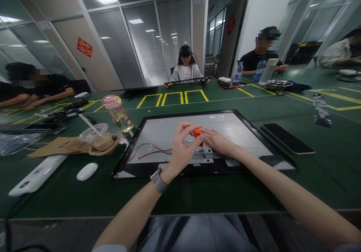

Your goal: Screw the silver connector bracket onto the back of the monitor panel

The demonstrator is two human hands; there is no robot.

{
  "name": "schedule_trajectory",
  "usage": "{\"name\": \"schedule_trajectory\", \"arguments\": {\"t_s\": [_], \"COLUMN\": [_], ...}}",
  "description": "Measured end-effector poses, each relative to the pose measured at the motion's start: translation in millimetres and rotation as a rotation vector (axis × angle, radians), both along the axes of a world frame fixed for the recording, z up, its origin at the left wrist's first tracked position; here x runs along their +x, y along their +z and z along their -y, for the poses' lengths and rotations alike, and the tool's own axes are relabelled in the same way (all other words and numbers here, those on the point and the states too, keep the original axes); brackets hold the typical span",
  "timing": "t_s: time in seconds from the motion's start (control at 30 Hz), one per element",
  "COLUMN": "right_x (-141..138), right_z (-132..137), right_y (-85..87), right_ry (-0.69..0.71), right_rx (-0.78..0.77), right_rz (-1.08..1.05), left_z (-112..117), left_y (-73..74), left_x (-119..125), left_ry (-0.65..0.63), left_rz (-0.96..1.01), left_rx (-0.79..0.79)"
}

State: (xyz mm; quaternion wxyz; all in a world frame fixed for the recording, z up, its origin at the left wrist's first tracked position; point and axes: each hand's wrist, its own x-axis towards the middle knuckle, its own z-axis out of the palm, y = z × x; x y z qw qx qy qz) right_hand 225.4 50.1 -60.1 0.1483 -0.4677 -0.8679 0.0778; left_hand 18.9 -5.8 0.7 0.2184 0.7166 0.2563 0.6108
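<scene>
A monitor panel lies back-up on the green table in front of me, its grey metal back framed in black. Thin red and white wires run across its left part. My left hand, with a watch on the wrist, pinches the top of a small orange-handled screwdriver that stands upright on the panel near its front edge. My right hand lies beside the screwdriver, fingers closed around its shaft just under the orange handle.
A black phone lies right of the panel. To the left are a white mouse, a plastic cup with a straw, a pink-lidded bottle and a white flat device. Other people sit around the table.
</scene>
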Motion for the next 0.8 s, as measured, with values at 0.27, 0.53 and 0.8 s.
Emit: {"name": "schedule_trajectory", "arguments": {"t_s": [0.27,0.53,0.8], "right_x": [-0.1,-0.4,-1.8], "right_z": [-2.4,-1.1,-0.2], "right_y": [-3.2,-3.2,0.1], "right_ry": [0.002,-0.015,-0.023], "right_rx": [0.005,0.021,-0.003], "right_rz": [0.025,0.009,0.015], "left_z": [2.0,0.3,-2.1], "left_y": [2.7,1.1,2.6], "left_x": [-1.5,0.5,-2.2], "left_ry": [-0.086,0.042,-0.059], "left_rz": [-0.019,0.030,0.049], "left_rx": [-0.053,-0.042,-0.110]}}
